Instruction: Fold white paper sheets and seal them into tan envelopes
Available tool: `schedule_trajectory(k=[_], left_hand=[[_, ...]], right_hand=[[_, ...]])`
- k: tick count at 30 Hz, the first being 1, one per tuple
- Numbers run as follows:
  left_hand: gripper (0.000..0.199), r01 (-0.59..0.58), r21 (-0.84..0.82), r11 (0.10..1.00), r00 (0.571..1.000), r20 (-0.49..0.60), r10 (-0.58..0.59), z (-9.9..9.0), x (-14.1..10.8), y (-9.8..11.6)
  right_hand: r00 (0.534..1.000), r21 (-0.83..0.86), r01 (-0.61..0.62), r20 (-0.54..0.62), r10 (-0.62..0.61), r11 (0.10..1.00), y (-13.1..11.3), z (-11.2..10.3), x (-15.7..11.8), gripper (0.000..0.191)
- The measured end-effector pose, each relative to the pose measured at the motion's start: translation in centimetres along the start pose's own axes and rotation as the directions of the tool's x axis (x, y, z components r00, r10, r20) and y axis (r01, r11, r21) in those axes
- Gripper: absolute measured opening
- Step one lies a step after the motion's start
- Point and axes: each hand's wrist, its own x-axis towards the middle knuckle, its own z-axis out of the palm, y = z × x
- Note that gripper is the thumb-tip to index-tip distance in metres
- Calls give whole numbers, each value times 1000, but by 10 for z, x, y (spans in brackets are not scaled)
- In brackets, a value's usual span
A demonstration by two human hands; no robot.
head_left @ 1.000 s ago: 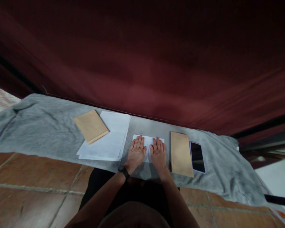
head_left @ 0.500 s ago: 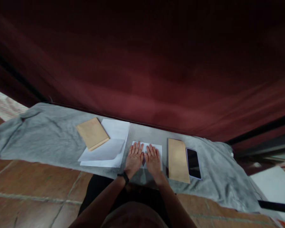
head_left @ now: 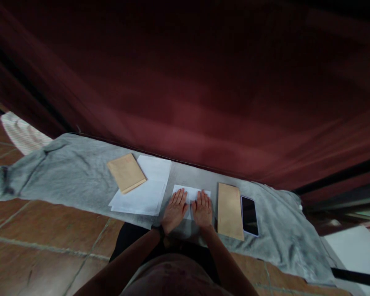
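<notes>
A small white sheet of paper, which looks folded, lies on the grey cloth in front of me. My left hand rests flat on its left half, fingers stretched forward. Flat on the right half lies my right hand, its fingers also extended. Both palms hide much of the paper, and neither hand grips anything. To the right is a brown envelope. Left of my hands are larger white sheets, with another brown envelope lying over their upper left part.
A phone with a dark screen lies just right of the right-hand envelope. Grey cloth covers the narrow surface. Behind it hangs a dark red fabric. Tiled floor shows below, and a white panel stands at far right.
My hands have spread apart slightly on the small paper, uncovering more of its middle. The raised edge on the larger sheets looks flatter. The whole view has shifted a little.
</notes>
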Motion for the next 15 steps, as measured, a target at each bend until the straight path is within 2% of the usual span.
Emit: schedule_trajectory(k=[5, 11, 15], left_hand=[[52, -133, -20, 991, 990, 46, 133, -2, -20, 6], [55, -166, -34, 986, 986, 30, 167, -5, -37, -9], [59, -136, -50, 989, 991, -6, 136, -7, -49, -16]], right_hand=[[1000, 11, 19, -5, -19, 1000, 0, 0, 0, 57], [998, 25, 18, -53, -17, 1000, 1, 0, 0, 58], [995, 27, 19, -103, -16, 999, -1, -5, -8, 58]])
